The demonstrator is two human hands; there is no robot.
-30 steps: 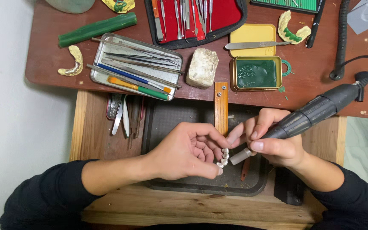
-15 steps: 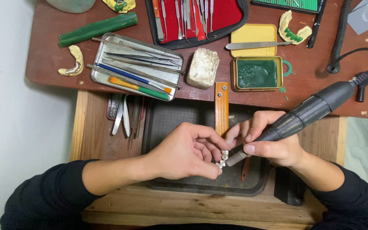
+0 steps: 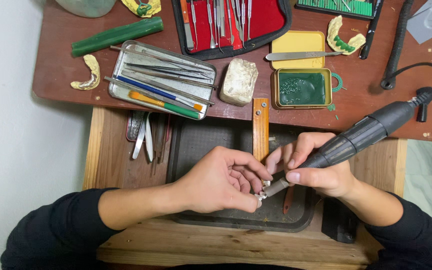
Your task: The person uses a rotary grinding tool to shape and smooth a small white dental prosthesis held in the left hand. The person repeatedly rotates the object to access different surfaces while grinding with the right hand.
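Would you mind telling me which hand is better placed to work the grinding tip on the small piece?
Right: the right hand grips the rotary handpiece, while the left hand pinches the small white piece.

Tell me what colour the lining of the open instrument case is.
Red, clearest in the head view: the instrument case.

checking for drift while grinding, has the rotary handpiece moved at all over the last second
Yes, slightly. Against the fixed wooden bench pin, the rotary handpiece in the right hand has tilted a little steeper, its tip close to the left hand.
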